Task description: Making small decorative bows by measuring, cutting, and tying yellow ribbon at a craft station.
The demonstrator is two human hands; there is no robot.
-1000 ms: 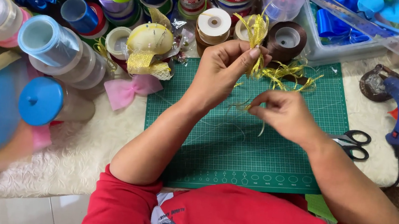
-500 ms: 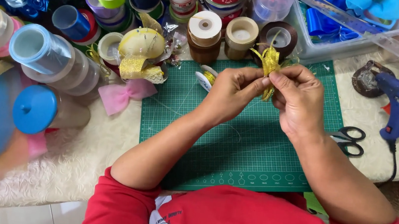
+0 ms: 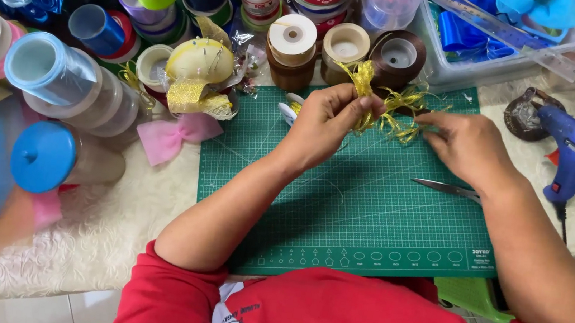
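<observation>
Gold mesh ribbon [image 3: 381, 103], frayed and glittery, sits bunched between both hands above the far edge of the green cutting mat [image 3: 339, 211]. Left hand [image 3: 328, 119] pinches the bunch, thumb and fingertips clenched around its gathered middle; one loop sticks up past the knuckles. Right hand [image 3: 466, 142] lies just beside it, fingers curled toward the loose strands on that side; whether they actually grip a strand cannot be told, as the fingertips are hidden behind the hand.

Scissors [image 3: 446, 190]: only the blades show, flat on the mat under the right wrist, not touched. Blue glue gun [image 3: 574, 147] stands off the mat to the right on the white lace cloth [image 3: 113, 235], well apart from the hands. Behind the ribbon bunch, a row of ribbon spools: cream-topped spool [image 3: 292, 39], tan spool [image 3: 346, 48], brown spool [image 3: 398, 55]. Left of the mat, a pink bow [image 3: 175, 134] lies on the cloth, with a gold-wrapped roll [image 3: 200, 72] just above it. Blue-lidded jar [image 3: 46, 156] lies on its side near the left edge. Clear bin [image 3: 457, 69] with blue pieces at top right. Person wears a red shirt [image 3: 356, 321].
</observation>
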